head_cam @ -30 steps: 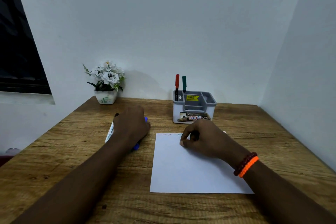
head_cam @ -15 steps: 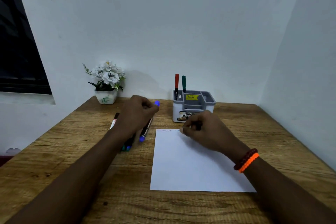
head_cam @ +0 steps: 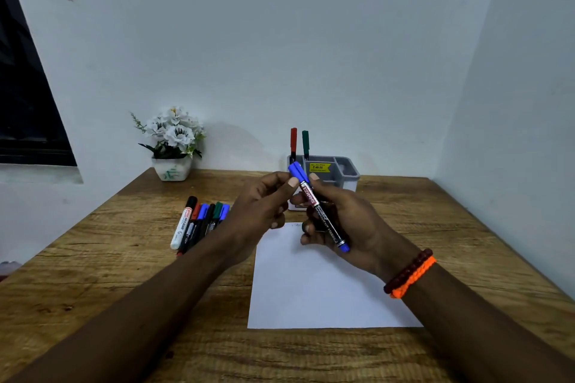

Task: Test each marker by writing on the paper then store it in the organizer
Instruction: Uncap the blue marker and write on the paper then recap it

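A blue marker (head_cam: 322, 214) is held in the air above the top of the white paper (head_cam: 314, 292). My right hand (head_cam: 345, 227) grips its black barrel. My left hand (head_cam: 261, 208) pinches its blue cap end between thumb and fingers. The grey and white organizer (head_cam: 339, 169) stands behind my hands at the back of the table, with a red marker (head_cam: 293, 140) and a green marker (head_cam: 305, 141) upright in it. Several more markers (head_cam: 199, 224) lie side by side on the table left of the paper.
A small pot of white flowers (head_cam: 172, 146) stands at the back left of the wooden table (head_cam: 93, 274). White walls close the table in behind and on the right. A dark window (head_cam: 25, 102) is on the left.
My left hand lifted a blue marker from the pile and brought it to the middle. My right hand rose from the paper and took hold of its barrel.
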